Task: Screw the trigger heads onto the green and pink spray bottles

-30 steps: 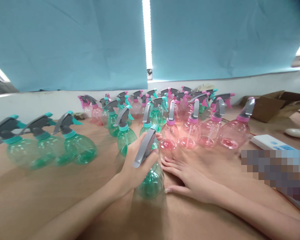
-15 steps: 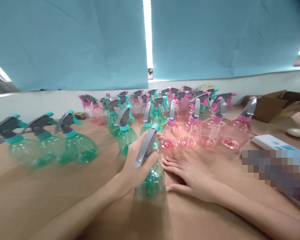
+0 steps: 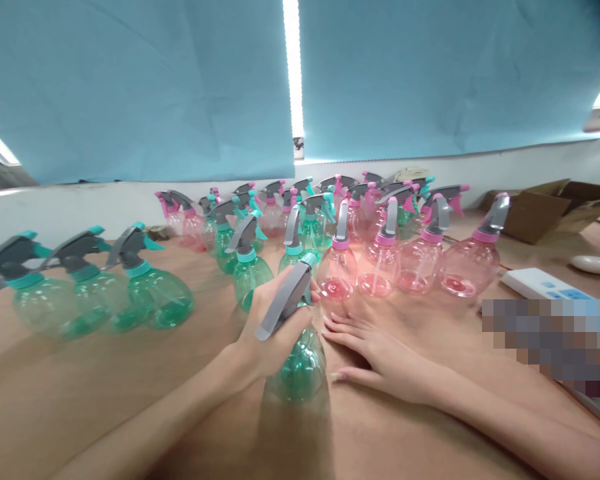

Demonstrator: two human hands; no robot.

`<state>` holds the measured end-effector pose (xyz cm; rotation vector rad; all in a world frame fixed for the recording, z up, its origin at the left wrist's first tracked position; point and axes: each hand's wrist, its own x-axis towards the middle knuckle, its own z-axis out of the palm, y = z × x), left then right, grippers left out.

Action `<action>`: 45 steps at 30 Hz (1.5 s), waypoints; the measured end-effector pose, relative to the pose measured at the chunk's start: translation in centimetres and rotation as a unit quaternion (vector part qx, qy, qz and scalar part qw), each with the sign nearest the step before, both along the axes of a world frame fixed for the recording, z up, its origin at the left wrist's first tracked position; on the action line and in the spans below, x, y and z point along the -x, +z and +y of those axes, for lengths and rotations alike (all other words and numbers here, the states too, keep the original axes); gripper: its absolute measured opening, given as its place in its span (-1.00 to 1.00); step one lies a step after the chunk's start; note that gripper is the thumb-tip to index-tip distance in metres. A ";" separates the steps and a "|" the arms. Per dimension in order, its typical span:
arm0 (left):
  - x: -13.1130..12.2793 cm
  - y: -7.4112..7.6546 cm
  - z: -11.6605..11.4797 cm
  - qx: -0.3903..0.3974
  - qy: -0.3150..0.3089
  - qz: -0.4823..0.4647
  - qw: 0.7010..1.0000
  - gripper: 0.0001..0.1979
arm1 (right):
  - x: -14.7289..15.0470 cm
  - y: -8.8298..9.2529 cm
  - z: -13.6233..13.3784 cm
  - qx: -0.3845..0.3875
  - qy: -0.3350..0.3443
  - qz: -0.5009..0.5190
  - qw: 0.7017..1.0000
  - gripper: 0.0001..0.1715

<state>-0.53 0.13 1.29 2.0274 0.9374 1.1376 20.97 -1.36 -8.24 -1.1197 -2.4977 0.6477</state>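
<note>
Closest to the viewer, a green spray bottle (image 3: 300,370) stands upright on a wooden table (image 3: 105,400), near the middle of the scene. The left hand (image 3: 267,333) reaches in from the lower left and is clenched around the bottle's neck. Its fingers wrap under the grey trigger, which slants down toward the left.

Just to the right of the bottle, the right hand (image 3: 380,357) lies flat on the table, palm down. Its fingers are straight and relaxed and hold nothing. Its thumb tip is just beside the bottle's base; whether the two touch cannot be told.

A little farther back on the left, three green bottles (image 3: 153,297) stand side by side with their nozzles pointing right. Beyond the hands, a row of pink bottles (image 3: 420,267) runs toward the right, with two more green ones (image 3: 250,273) at its left end. Behind that row is a dense crowd of mixed pink and green bottles (image 3: 305,200).

On the right side of the table are a white box with blue buttons (image 3: 540,283) and, farther back, an open cardboard box (image 3: 545,207). Blue curtains (image 3: 130,80) fill the background, with a bright gap between them.
</note>
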 end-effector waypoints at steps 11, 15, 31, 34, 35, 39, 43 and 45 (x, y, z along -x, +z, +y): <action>0.1 -0.1 -0.1 0.010 -0.017 0.005 1.000 -0.83 | 0.0 0.2 0.0 -0.005 0.004 0.000 1.000 -0.17; 0.0 -0.4 0.0 -0.006 -0.003 0.002 1.000 -0.76 | 0.0 0.2 0.0 0.001 0.004 0.001 1.000 -0.18; -0.1 -0.9 -0.1 -0.021 0.025 -0.008 0.999 -0.64 | 0.0 0.3 -0.1 0.003 0.005 0.016 1.000 -0.20; -0.1 -0.9 -0.2 -0.026 0.031 -0.008 0.999 -0.63 | 0.0 0.4 -0.1 0.005 0.004 0.004 1.000 -0.19; -0.1 -0.9 -0.2 -0.026 0.032 -0.006 0.999 -0.63 | 0.0 0.4 -0.1 0.006 0.004 0.001 1.000 -0.18; -0.1 -0.9 -0.1 -0.022 0.026 -0.006 0.999 -0.64 | 0.0 0.4 -0.1 0.008 0.003 -0.004 1.000 -0.17; -0.2 -1.0 -0.2 -0.021 0.028 -0.007 0.999 -0.65 | 0.0 0.4 -0.1 0.006 0.002 -0.007 1.000 -0.18; -0.2 -1.0 -0.3 -0.020 0.027 -0.010 0.999 -0.63 | 0.0 0.4 -0.1 0.005 0.001 0.002 1.000 -0.19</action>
